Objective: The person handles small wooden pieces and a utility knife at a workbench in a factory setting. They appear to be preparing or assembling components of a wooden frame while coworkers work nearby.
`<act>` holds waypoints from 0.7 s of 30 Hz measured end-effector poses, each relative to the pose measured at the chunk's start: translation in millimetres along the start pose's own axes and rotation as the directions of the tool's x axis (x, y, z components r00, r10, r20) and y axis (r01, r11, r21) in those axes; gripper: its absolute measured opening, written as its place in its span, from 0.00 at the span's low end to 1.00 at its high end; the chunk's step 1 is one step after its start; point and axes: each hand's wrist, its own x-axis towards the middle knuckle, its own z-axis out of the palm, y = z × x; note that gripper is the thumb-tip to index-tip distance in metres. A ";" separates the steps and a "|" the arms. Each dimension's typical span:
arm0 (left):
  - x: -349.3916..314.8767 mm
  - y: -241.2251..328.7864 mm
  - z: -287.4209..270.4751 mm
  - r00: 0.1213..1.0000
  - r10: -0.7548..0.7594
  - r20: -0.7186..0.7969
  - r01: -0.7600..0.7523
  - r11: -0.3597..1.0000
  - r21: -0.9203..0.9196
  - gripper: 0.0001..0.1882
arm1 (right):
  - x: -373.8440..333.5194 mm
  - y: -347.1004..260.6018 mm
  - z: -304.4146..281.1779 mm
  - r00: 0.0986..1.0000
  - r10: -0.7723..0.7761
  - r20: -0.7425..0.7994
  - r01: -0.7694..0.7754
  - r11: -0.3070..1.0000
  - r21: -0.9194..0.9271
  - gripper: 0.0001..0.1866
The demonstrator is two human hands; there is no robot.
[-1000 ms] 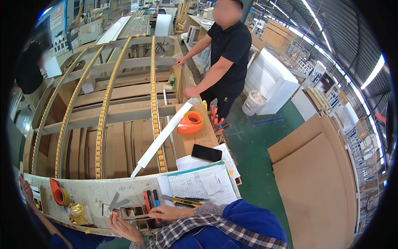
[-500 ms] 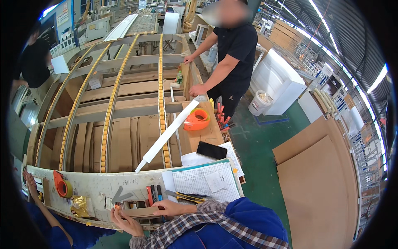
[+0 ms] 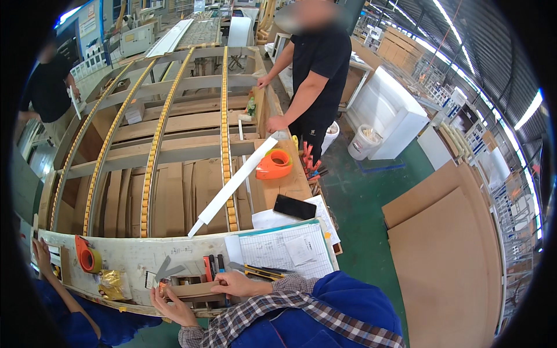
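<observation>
A worker in checked sleeves handles a narrow brown strip at the near edge of a pale tabletop, lower centre of the frame. The right hand has a closed grip on the strip's right end, fingers and thumb drawn in around it. The left hand is at the opposite end, fingers partly spread and bent; whether that grip is fully closed cannot be told, nor what the small orange patch at its fingertips is.

The step in hand appears to be steadying the strip between two hands. The next move would seem to call for guiding both ends together, so the strip neither twists nor swings.

Room is tight on the far side of the strip, where flat grey pieces and a row of markers stand close. Rightward, a yellow-and-black cutter lies beside gridded sheets. More space shows leftward, where pale surface separates the grey pieces from a gold packet and an orange tape dispenser, lower left.

The tabletop's far edge borders a frame of yellow rollers, with a long white strip slanting across it. At far left, another person's hand is near the tabletop's end.
</observation>
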 end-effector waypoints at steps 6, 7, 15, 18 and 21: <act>3.3 -5.0 4.2 0.988 -0.037 0.150 0.032 0.999 0.034 0.16 | 0.9 -0.8 -4.8 1.000 -0.014 0.009 0.014 0.996 -0.083 0.19; 2.2 -6.8 5.2 0.985 -0.065 0.162 0.061 0.998 0.026 0.16 | -0.1 -3.7 -4.3 1.000 -0.004 0.012 0.004 0.999 -0.048 0.19; 4.2 10.7 3.5 0.993 -0.024 0.114 0.019 0.999 0.048 0.17 | 4.9 11.0 -6.2 0.990 -0.116 -0.077 0.106 0.987 -0.121 0.18; 2.5 10.6 1.8 0.997 -0.035 0.067 0.034 0.999 0.021 0.17 | 6.7 8.7 -5.7 0.995 -0.093 -0.044 0.084 0.980 -0.181 0.17; 0.2 9.1 -0.6 0.996 -0.091 0.005 0.091 0.990 -0.110 0.16 | 8.8 12.2 -1.1 0.983 -0.176 -0.044 0.161 0.959 -0.233 0.16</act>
